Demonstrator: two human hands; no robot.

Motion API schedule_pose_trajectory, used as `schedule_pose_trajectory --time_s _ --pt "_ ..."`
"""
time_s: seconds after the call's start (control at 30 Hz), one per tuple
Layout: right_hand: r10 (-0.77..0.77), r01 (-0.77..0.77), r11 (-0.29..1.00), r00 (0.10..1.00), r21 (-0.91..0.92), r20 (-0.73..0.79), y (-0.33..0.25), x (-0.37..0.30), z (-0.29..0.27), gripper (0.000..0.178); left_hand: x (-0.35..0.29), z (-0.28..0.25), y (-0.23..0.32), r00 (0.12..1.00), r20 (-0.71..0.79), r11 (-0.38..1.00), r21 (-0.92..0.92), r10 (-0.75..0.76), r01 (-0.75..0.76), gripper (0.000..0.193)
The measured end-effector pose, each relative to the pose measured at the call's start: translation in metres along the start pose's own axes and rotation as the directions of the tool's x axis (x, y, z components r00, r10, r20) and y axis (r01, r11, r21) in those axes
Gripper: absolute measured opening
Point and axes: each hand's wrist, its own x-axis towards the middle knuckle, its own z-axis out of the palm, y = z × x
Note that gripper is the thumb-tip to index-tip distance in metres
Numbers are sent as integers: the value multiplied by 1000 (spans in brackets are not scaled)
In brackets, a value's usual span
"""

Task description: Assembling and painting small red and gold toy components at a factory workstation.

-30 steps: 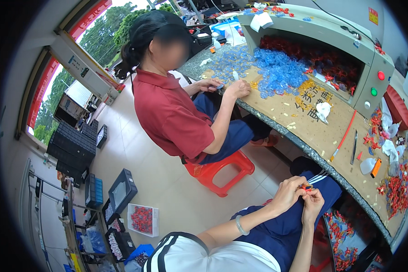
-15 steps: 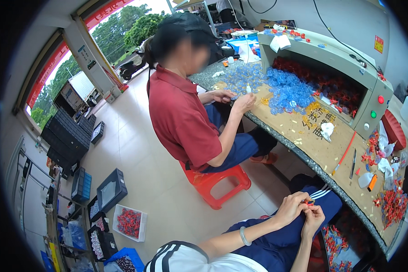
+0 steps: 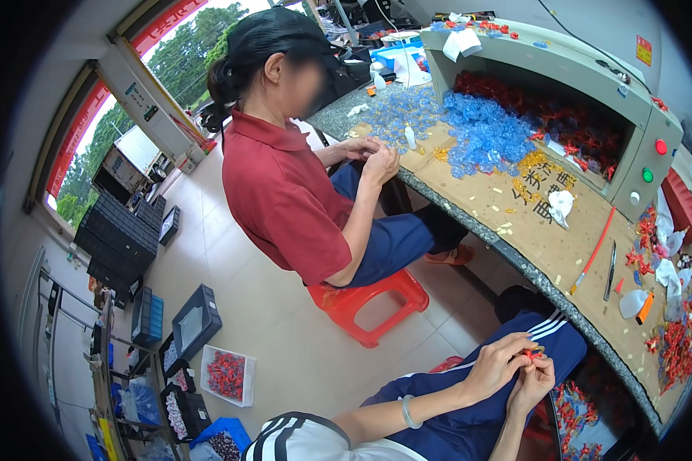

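Observation:
Above my lap, my left hand (image 3: 494, 372) and my right hand (image 3: 532, 388) meet with fingertips pinched around a small red plastic piece (image 3: 532, 354). A bit of amber shows at its upper edge, but the fingers cover most of it. A bracelet circles my left wrist. Below my right forearm, a bin holds many loose red and blue pieces (image 3: 577, 411). To the right, on the bench, lie a heap of red pieces (image 3: 678, 355), a small white bottle (image 3: 632, 305) with an orange part beside it, tweezers (image 3: 610, 270) and a red brush (image 3: 594, 250).
A co-worker in a red shirt (image 3: 281, 203) sits on a red stool (image 3: 369, 311), working at the bench (image 3: 507, 230). Blue pieces (image 3: 480, 131) are heaped before a grey machine (image 3: 644, 146). A white box of red pieces (image 3: 249, 380) and dark crates stand on the floor.
The view has shifted slightly. The co-worker sits more upright, and their hands have come together closer to their body. My hands keep their pinch on the red piece, with fingers slightly shifted.

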Motion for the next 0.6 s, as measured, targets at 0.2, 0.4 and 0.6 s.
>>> schedule_pose_trajectory --time_s 0.2,0.4,0.6 --pt "36 -36 999 999 32 -20 -6 2 6 27 0 3 2 999 -15 998 -35 -44 43 23" --pt "14 -14 1000 1000 -3 -11 -7 0 5 25 -2 2 2 999 -6 998 -49 -45 44 22" --pt "36 -38 998 998 -47 -56 -18 -6 10 25 -5 -1 8 1000 18 998 -63 -13 14 23"
